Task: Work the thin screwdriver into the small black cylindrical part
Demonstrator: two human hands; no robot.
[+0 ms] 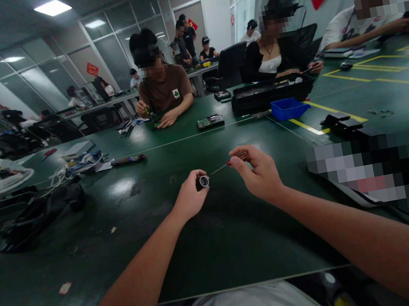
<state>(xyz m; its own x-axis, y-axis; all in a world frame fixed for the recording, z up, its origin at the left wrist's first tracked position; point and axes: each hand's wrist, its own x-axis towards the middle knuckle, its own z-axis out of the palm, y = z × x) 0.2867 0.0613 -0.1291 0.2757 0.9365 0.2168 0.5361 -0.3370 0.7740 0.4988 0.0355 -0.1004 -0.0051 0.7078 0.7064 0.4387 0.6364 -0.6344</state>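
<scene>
My left hand (pixel 190 195) is closed around a small round metal part (pixel 203 181), held up above the green table (pixel 188 240). My right hand (pixel 257 172) pinches a thin screwdriver with a red handle (pixel 235 160). Its slim shaft points left and its tip reaches the round part. Both hands hover over the middle of the table, close together.
A blue bin (pixel 289 107) and a long black device (pixel 271 92) lie far right. A circuit board (pixel 210 121) sits mid-table. Black gear (pixel 40 211) and cables (pixel 72 168) crowd the left. Other people work across the table. A blurred patch (pixel 362 172) covers things at right.
</scene>
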